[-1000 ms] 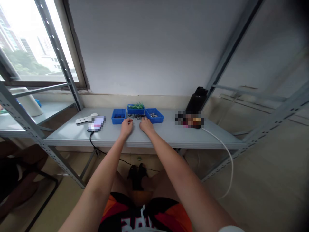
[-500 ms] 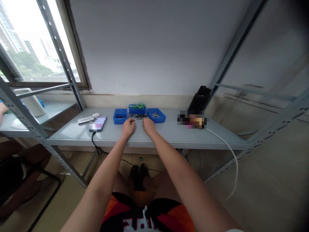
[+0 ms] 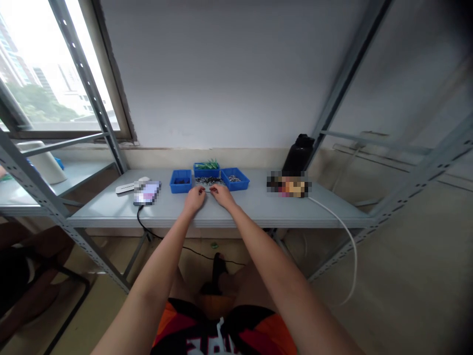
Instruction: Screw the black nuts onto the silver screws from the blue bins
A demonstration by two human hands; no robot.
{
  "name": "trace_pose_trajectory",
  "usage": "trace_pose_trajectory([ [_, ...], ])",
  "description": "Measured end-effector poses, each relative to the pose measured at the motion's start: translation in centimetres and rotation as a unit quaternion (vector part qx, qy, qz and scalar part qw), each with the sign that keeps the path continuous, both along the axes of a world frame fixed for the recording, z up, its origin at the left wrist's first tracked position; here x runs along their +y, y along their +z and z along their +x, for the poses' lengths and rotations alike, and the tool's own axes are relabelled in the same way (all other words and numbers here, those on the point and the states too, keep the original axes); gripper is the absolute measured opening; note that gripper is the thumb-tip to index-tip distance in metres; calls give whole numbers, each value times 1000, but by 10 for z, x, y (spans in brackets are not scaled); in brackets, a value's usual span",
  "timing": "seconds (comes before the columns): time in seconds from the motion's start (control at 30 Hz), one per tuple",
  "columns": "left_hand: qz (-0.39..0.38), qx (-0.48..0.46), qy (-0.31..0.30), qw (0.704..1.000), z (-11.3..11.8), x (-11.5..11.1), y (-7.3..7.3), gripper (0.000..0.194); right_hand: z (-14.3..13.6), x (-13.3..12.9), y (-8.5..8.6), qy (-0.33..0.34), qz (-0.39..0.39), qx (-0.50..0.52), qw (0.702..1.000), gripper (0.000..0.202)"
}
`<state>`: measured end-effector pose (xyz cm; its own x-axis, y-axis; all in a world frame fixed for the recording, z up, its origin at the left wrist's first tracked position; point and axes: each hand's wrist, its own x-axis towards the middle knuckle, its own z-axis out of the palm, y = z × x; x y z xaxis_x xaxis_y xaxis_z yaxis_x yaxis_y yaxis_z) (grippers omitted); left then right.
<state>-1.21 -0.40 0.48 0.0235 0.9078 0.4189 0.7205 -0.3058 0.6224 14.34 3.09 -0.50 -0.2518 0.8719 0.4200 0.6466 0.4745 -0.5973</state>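
My left hand (image 3: 195, 198) and my right hand (image 3: 222, 195) are close together above the front of the shelf, fingertips pinched toward each other. A thin dark stick-like piece (image 3: 207, 192) spans the small gap between them; its kind is too small to make out. Just behind the fingers lies a pile of small black and silver parts (image 3: 209, 180). Around this pile stand a left blue tray (image 3: 181, 188) with dark bits inside, a back blue tray (image 3: 206, 173) with thin green pieces, and a right blue tray (image 3: 236, 186) with small silvery parts.
The grey metal shelf (image 3: 254, 209) carries a blurred phone (image 3: 148, 192) and a white object (image 3: 127, 188) on the left. To the right are a blurred item (image 3: 290, 186) with a white cable (image 3: 347, 234) and a black bottle (image 3: 298, 154). Another person's legs (image 3: 29, 276) show at far left.
My right hand has moved left toward my left hand, and the thin dark piece now shows between them. The whole view has shifted slightly.
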Motion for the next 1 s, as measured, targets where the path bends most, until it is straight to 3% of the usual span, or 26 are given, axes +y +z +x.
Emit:
trace_pose_trajectory([
  [0.27,1,7,-18,1000,-1,-3,1,23,1,-14,2,34,71,-29,996,18],
  [0.73,10,-43,-8,999,0,-6,3,22,0,-20,0,15,62,-64,996,20],
  [1.0,13,-83,-50,995,2,-7,6,17,1,-19,2,25,63,-68,995,21],
])
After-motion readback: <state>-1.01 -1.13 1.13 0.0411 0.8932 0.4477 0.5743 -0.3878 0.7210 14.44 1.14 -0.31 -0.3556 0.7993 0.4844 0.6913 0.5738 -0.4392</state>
